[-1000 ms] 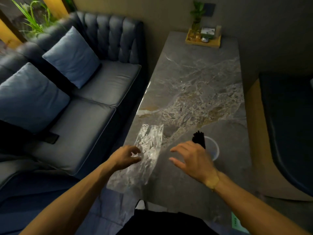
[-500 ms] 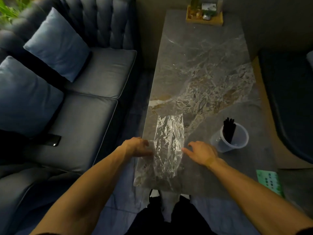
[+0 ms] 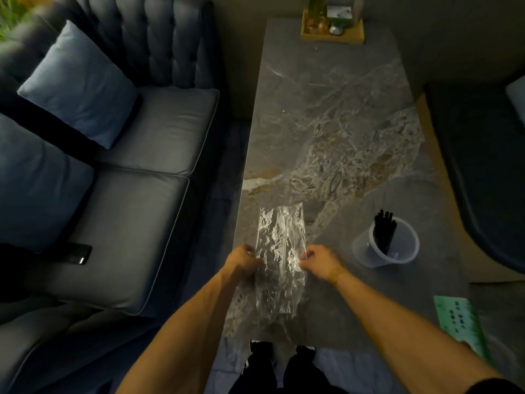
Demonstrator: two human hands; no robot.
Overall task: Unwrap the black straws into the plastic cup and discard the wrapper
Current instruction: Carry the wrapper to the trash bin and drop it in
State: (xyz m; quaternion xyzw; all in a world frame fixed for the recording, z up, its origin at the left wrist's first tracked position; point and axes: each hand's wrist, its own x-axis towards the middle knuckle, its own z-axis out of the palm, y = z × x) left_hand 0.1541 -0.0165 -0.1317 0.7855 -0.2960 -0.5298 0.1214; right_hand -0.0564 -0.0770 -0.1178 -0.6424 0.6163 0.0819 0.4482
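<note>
Head view: wrapper lengthwise along table, between both hands.

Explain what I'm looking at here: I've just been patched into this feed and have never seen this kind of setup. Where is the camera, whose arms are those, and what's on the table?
There is no machine here. The camera sits on a person's head and looks forward and down, so the two bare arms coming in from the bottom are that person's own. The left hand and right hand each pinch one side edge of a crinkled clear plastic wrapper that lies flat on the long grey marble-patterned table. To the right stands a clear plastic cup with a bundle of thin black straws leaning inside it, so the wrapper appears empty. A wooden tray of small items sits at the table's far end, and a green printed card lies near the right corner. A dark blue sofa runs along the left.
</note>
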